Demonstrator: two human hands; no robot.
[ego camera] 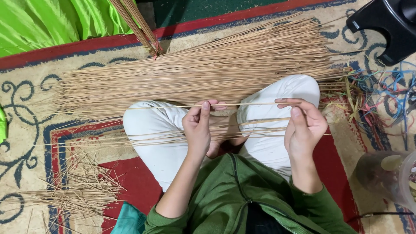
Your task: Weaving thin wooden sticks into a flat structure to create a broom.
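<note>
we have a single view, from a camera worn on the person's head, and it looks almost straight down into the lap. we sit close: the left hand [200,125] and right hand [303,125] fill the middle, the green jacket [234,195] lies at the bottom edge, and the patterned rug [26,99] runs out to the sides and top. no second view shares this scene.
</note>
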